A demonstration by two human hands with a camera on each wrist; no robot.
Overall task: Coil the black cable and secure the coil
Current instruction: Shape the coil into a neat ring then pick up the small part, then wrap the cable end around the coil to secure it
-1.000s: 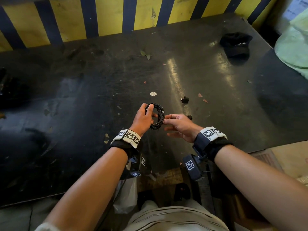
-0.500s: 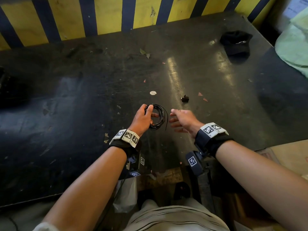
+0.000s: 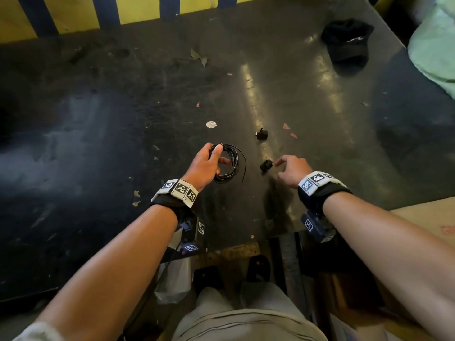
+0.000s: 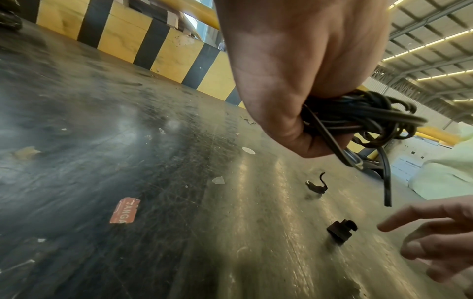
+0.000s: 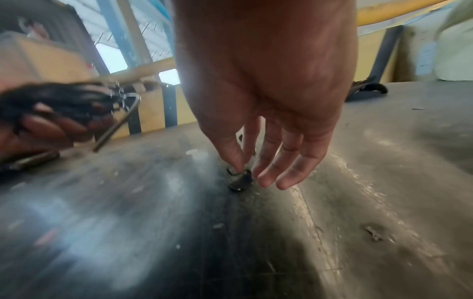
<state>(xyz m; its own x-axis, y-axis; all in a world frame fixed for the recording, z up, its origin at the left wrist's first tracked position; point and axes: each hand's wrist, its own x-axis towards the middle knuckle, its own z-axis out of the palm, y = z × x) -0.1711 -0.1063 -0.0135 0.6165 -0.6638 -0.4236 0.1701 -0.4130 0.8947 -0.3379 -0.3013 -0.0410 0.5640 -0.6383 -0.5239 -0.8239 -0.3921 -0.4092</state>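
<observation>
My left hand (image 3: 209,163) grips a small coil of black cable (image 3: 232,159) just above the dark table (image 3: 98,143), thumb over the loops. A loose cable end (image 4: 387,182) hangs free from the coil (image 4: 358,115). My right hand (image 3: 283,166) hovers low to the right of the coil, fingers spread and empty. Its fingertips (image 5: 268,178) sit right beside a small black clip (image 3: 266,165) lying on the table, a small gap showing in the left wrist view (image 4: 341,231). A second small black piece (image 3: 261,134) lies further back.
A black cap (image 3: 347,40) rests at the table's far right. A yellow and dark striped barrier (image 3: 138,8) runs along the back. A pale green bag (image 3: 433,52) and a cardboard box (image 3: 430,217) stand to the right. Paper scraps and a red sticker (image 4: 125,210) dot the table.
My right hand has let go of the cable end and moved right and down to the black clip. The cable end now hangs loose. The left hand holds the coil in place.
</observation>
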